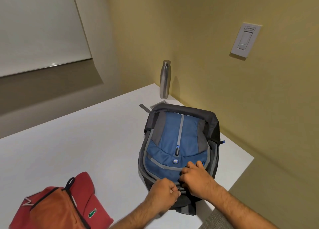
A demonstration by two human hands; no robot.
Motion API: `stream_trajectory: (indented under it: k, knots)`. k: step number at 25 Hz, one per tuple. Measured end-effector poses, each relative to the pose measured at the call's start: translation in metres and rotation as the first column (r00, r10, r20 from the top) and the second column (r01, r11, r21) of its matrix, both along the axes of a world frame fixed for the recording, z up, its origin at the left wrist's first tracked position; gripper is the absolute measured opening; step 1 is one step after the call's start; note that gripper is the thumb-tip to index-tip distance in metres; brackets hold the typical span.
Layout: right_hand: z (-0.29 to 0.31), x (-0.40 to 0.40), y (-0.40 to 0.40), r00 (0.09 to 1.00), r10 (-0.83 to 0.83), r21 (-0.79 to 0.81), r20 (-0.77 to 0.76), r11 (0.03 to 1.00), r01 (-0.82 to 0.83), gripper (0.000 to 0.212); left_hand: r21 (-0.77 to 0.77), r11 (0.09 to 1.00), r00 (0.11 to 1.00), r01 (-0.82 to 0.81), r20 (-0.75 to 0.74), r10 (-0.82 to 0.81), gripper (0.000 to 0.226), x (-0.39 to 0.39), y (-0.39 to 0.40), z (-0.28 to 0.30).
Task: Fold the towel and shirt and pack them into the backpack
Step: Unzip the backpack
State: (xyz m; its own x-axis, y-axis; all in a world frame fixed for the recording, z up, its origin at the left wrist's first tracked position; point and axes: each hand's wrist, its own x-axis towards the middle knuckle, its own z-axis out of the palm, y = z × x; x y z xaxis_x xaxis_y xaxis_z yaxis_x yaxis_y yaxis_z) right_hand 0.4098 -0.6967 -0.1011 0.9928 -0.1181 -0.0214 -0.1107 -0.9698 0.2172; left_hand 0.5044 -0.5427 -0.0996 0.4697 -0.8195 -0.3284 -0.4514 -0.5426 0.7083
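A: Where is the backpack (179, 142)?

B: Right of centre in the frame, lying flat on the white tabletop (82, 142), blue front panel facing up, grey and black around the edges. Its near end hangs slightly over the tabletop's lower edge.

A: And the hands?

B: Both are at the backpack's near end, low in the frame. The left hand (164, 192) has its grip clamped on a small metal zipper pull (179, 190), fingers curled into a fist around it. The right hand (195, 175) rests on the blue panel just beside it, fingers bent and pressing into the fabric near the zipper line; whether its grip is closed on the fabric or only pressing it, I cannot tell.

A: The shirt?

B: A red shirt (89, 199) with a green crocodile logo lies folded at the lower left of the frame, well apart from the backpack. An orange piece of cloth (53, 209) with dark edging and a dark loop lies on top of it, covering its left part. Whether that is the towel, I cannot tell.

A: Anything else?

B: A steel bottle (165, 79) stands upright at the tabletop's far corner, above the backpack in the frame. A white wall switch (245, 39) sits at the upper right on the yellow wall.
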Motion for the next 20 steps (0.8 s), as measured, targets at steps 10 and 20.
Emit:
stream_trajectory:
  k: [10,20]
  knots:
    - [0.020,-0.014,-0.011,0.960,0.055,0.014,0.273,0.998,-0.061,0.034,-0.014,1.000,0.985,0.008,0.170,-0.006,0.038,0.020,0.021,-0.002]
    - [0.049,-0.019,-0.023,0.927,0.036,0.032,0.372,0.998,-0.051,0.045,0.056,0.992,0.934,-0.112,0.346,0.086,0.023,0.091,0.044,0.004]
